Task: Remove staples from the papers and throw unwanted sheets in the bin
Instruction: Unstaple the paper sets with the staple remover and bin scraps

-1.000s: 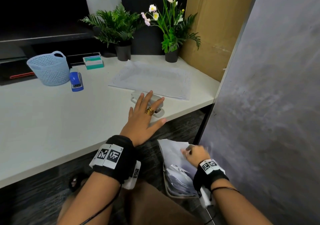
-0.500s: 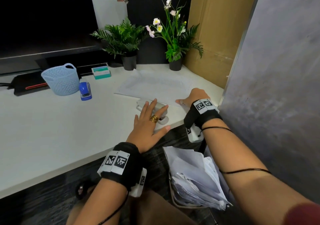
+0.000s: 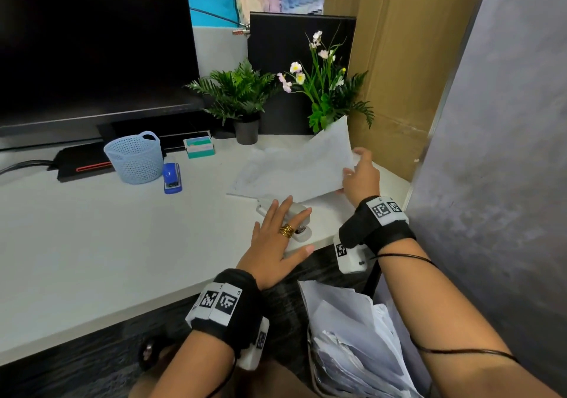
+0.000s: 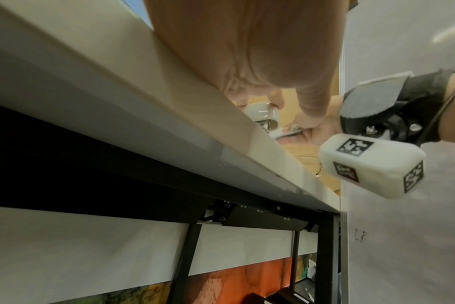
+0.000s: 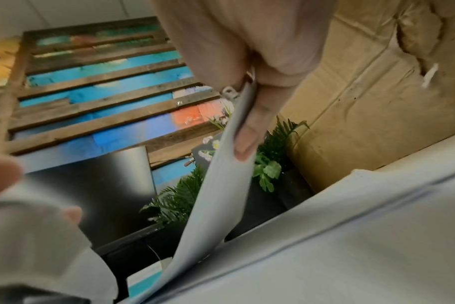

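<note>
On the white desk (image 3: 92, 244) lay a spread of papers (image 3: 276, 170) near the right edge, and below that edge stood a bin (image 3: 352, 351) stuffed with sheets. Right hand (image 3: 360, 178) pinched one sheet's (image 3: 325, 155) raised corner between thumb and fingers. Left hand (image 3: 276, 244) rested flat, fingers straight and apart, on a white staple remover (image 3: 299, 210).

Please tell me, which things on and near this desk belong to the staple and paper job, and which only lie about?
For the job:
lifted sheet in right hand
paper stack
white staple remover under left hand
bin

Just lying about:
blue basket
blue stapler
potted plants
monitor
</note>
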Tool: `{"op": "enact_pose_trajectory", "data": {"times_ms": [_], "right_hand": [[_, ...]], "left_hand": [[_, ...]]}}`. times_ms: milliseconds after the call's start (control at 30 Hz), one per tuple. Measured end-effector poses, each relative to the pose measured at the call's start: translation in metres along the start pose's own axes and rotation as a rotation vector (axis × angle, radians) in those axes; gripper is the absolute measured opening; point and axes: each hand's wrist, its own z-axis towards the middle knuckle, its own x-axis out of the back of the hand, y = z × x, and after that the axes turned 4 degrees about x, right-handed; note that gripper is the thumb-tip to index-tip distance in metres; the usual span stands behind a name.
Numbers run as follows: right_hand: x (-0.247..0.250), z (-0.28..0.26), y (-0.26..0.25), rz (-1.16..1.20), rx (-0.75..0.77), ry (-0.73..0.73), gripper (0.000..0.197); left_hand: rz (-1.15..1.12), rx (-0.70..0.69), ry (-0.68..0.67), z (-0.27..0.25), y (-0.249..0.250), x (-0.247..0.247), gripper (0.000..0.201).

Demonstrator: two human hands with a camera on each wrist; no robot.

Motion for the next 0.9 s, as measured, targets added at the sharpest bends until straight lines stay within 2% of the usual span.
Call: {"op": "enact_pose_trajectory", "data": {"times_ms": [33,100,200,300,400,500,567,700,767,833,900], "right_hand": [[0.002,-0.002,-0.005,0.024,0.057,0.030,0.048],[0.009,-0.006,-0.016,0.042,0.197,0.119,0.043],[0.014,-0.016,-0.035,0.185,0.349,0.232,0.030],[0.011,-0.029,-0.049,0.393,0.382,0.223,0.027],[0.002,-0.049,-0.058,0.522,0.353,0.106,0.025],[-0.011,-0.071,-0.054,0.478,0.326,-0.036,0.025],[-0.020,-0.083,-0.044,0.425,0.306,-0.131,0.026],[-0.030,-0.101,-0.033,0.408,0.286,-0.313,0.027],[-0.029,-0.104,-0.034,0.416,0.305,-0.402,0.031],[-0.025,-0.102,-0.034,0.354,0.332,-0.501,0.030],[-0.022,-0.099,-0.036,0.286,0.368,-0.608,0.029]], "left_hand": [[-0.001,0.001,0.001,0.000,-0.001,0.000,0.061],[-0.048,0.005,0.038,-0.003,-0.001,0.000,0.064],[-0.255,-0.005,0.240,-0.010,0.006,0.004,0.066],[-0.282,-0.037,0.462,-0.020,0.016,0.015,0.058],[-0.186,-0.055,0.595,-0.031,0.024,0.042,0.055],[-0.025,-0.045,0.726,-0.043,0.023,0.075,0.057],[0.078,0.017,0.784,-0.049,0.017,0.093,0.064],[0.088,0.261,0.739,-0.060,0.006,0.115,0.092],[0.037,0.316,0.731,-0.064,0.002,0.121,0.100],[0.018,0.349,0.768,-0.066,0.001,0.127,0.100],[0.003,0.384,0.733,-0.066,0.000,0.135,0.092]]}}
